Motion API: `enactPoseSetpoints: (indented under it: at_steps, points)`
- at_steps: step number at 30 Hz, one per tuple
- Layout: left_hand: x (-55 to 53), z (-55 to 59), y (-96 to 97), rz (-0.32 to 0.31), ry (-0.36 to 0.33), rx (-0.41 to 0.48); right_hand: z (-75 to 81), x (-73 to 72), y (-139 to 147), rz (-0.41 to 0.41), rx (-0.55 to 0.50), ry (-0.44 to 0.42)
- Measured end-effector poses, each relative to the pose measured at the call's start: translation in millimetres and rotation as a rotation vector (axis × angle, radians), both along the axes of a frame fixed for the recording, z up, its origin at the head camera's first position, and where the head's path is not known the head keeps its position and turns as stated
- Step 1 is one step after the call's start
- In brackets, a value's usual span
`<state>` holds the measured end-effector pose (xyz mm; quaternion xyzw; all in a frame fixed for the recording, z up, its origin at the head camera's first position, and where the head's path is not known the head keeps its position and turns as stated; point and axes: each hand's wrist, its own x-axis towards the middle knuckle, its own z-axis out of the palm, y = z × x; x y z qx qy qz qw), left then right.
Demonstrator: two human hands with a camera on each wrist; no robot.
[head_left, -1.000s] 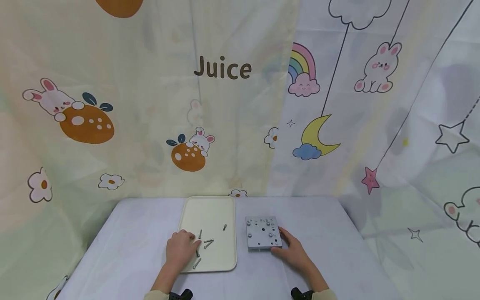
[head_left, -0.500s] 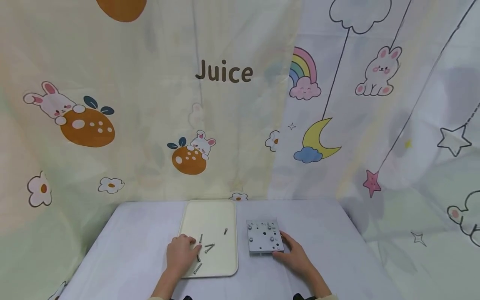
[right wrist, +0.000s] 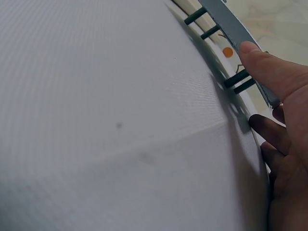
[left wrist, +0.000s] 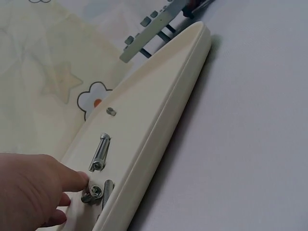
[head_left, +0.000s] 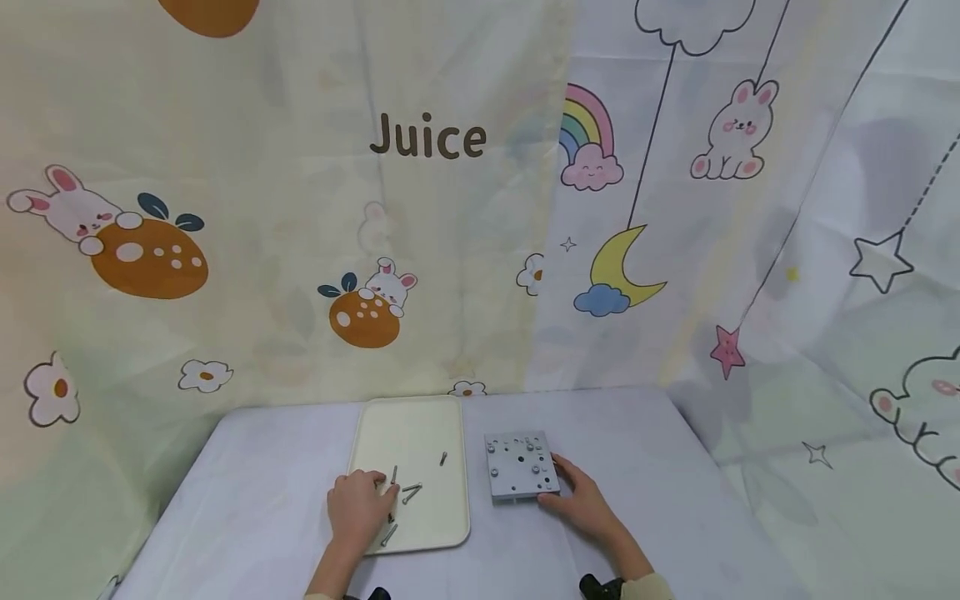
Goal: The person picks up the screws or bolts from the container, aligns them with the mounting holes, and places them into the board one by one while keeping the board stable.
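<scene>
Left hand (head_left: 356,510) over the tray, fingers bent, tips narrow and right at a socket-head screw (left wrist: 96,191); thumb blocks the head view, so can't tell if it's pinched or only touched. Right hand (head_left: 587,504) grips the metal plate (head_left: 517,483) at its near right corner, thumb along the front edge, fingers round the right side.

Step in hand looks like picking a screw out of the tray while the plate is steadied. Next move probably calls for a firm thumb-and-finger hold on that one screw, without knocking its neighbours.

Container: cream tray (head_left: 427,429), low rim, left of the plate and apart from it. Screws lie loose inside, mostly in the near half: two close together (head_left: 412,493), one by the fingertips (head_left: 394,475), one toward the near edge (head_left: 388,535), plus a lone one farther right (head_left: 443,458).

Plate carries several screw heads (head_left: 536,469) on top, shanks (right wrist: 237,78) sticking out underneath; other holes look unfilled. Both tray and plate are on the white-covered table (head_left: 517,554), printed curtain (head_left: 465,217) behind.
</scene>
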<state>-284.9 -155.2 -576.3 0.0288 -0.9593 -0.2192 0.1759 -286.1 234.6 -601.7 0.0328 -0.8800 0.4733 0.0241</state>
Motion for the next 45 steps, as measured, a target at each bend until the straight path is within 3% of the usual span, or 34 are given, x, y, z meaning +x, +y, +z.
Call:
enactPoseSetpoints:
  at_steps: [4,14,23,29,35,45]
  points:
    - [-1.7,2.2,1.6,0.007,-0.016,0.007,-1.1,-0.2,-1,-0.027,0.013,-0.038]
    - [-10.1,-2.8,2.4,0.037,0.024,0.037,-0.2,-5.2,-2,-0.037,0.033,-0.017]
    - [-4.3,-1.3,2.5,-0.034,0.025,0.032,-2.3,2.9,-5,-0.056,0.053,-0.042]
    - [-8.1,4.7,6.4,-0.077,0.081,0.139,-0.1,0.0,-4,-0.039,0.056,-0.003]
    - [-5.7,10.9,13.7,-0.122,0.065,0.238,-4.6,-2.1,-2,-0.051,0.072,-0.008]
    - [3.5,15.7,26.5,-0.189,0.062,0.195,-1.5,-0.4,-5,-0.036,0.062,0.016]
